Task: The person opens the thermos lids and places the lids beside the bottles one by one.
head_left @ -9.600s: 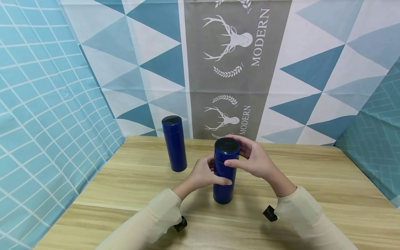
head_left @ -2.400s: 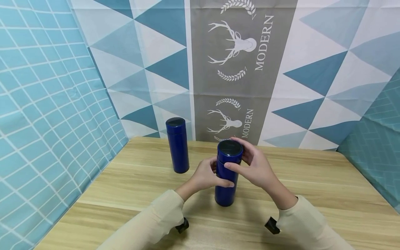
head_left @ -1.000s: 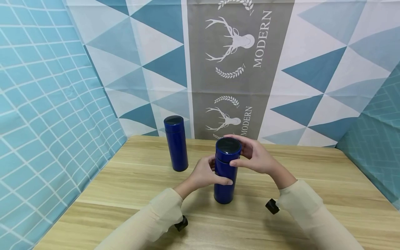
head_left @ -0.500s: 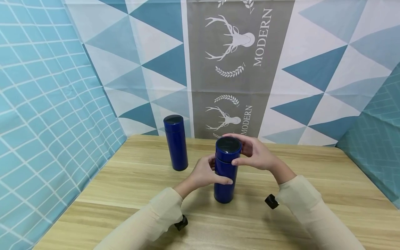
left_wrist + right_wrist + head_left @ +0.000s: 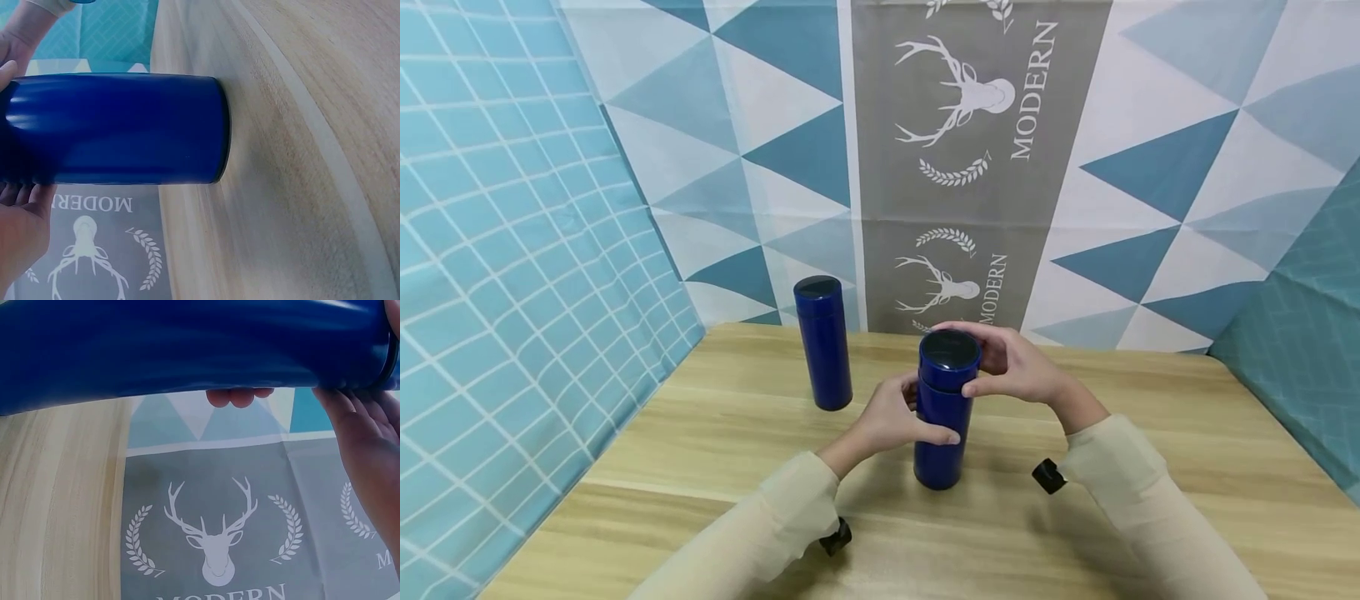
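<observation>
A blue vacuum flask [image 5: 936, 462] stands upright near the middle of the wooden table, its lid [image 5: 950, 375] topped by a glossy black disc. My left hand [image 5: 891, 417] grips the body from the left, thumb across the front. My right hand [image 5: 1018, 367] holds the lid, with the thumb in front at the seam and the other fingers behind. A dark line shows at that seam. In the left wrist view the flask's base [image 5: 215, 131] meets the tabletop. Left fingertips [image 5: 240, 397] show past the flask in the right wrist view.
A second blue flask [image 5: 826, 358] stands upright behind and to the left, its lid on. The wooden table [image 5: 700, 467] ends at a patterned cloth backdrop [image 5: 880, 167]. A blue checked cloth [image 5: 535, 250] hangs along the left side.
Since 2.4 seconds ago, my right thumb has shifted right around the lid seam and my right wrist has swung a little. The left grip and both flasks stay in place.
</observation>
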Demonstrator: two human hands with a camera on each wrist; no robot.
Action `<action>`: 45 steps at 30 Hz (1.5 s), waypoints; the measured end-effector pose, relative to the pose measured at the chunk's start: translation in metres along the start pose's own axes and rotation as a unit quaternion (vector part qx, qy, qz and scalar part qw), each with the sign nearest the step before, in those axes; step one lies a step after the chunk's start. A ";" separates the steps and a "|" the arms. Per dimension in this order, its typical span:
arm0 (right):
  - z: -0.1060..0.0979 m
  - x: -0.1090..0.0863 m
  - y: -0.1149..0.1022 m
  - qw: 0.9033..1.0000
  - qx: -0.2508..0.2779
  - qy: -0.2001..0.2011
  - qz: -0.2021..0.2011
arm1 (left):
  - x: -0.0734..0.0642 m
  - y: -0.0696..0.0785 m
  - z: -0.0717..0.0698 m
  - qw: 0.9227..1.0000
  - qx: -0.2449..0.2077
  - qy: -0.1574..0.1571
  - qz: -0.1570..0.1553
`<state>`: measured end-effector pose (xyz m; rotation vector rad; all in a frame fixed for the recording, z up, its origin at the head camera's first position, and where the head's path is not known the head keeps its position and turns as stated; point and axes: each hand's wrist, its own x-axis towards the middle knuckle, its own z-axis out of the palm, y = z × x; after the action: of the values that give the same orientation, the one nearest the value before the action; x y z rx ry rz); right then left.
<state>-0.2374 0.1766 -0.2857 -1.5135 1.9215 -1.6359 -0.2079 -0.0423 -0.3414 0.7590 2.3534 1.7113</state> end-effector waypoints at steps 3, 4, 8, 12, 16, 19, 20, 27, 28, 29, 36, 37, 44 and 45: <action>-0.001 0.003 -0.001 1.000 0.007 -0.007 -0.002 | 0.002 0.000 -0.002 1.000 0.001 0.006 0.003; -0.001 0.004 -0.001 1.000 0.011 -0.011 0.000 | 0.001 0.000 -0.002 1.000 0.001 0.007 0.002; 0.003 0.001 0.001 0.999 0.030 -0.019 0.011 | -0.003 -0.005 0.001 1.000 -0.003 0.006 0.003; 0.002 -0.002 0.002 0.999 0.039 -0.019 0.010 | -0.004 -0.004 0.004 1.000 -0.002 0.007 0.008; -0.004 0.002 -0.001 0.999 0.040 -0.035 0.000 | -0.001 -0.001 0.002 1.000 0.001 0.007 0.009; -0.008 0.004 -0.002 0.997 0.050 -0.050 -0.003 | 0.000 0.000 0.002 1.000 0.001 0.006 0.009; -0.010 0.005 -0.002 0.997 0.054 -0.054 0.000 | 0.000 0.000 0.002 1.000 0.002 0.007 0.009; -0.012 0.005 0.002 0.993 0.092 -0.065 0.016 | 0.002 0.001 0.001 1.000 0.006 0.008 0.001; -0.011 0.005 0.003 0.993 0.097 -0.064 0.019 | 0.002 0.001 0.001 1.000 0.006 0.008 -0.001; -0.010 0.004 0.004 0.993 0.102 -0.063 0.021 | 0.002 0.000 0.002 1.000 0.006 0.007 -0.001; -0.001 -0.004 0.001 0.997 0.074 -0.021 0.031 | 0.001 -0.002 0.004 1.000 0.000 -0.005 0.001; 0.003 -0.005 -0.002 0.998 0.052 -0.001 0.035 | 0.001 -0.002 0.004 1.000 0.000 -0.005 -0.001; 0.035 -0.009 -0.026 0.973 -0.113 0.169 0.108 | 0.000 -0.002 0.001 1.000 0.003 0.000 0.000; 0.039 -0.008 -0.028 0.967 -0.122 0.189 0.116 | 0.001 -0.002 0.001 1.000 0.002 -0.001 -0.001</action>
<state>-0.1909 0.1623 -0.2808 -1.0434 2.4722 -1.7278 -0.2087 -0.0416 -0.3433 0.7578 2.3573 1.7050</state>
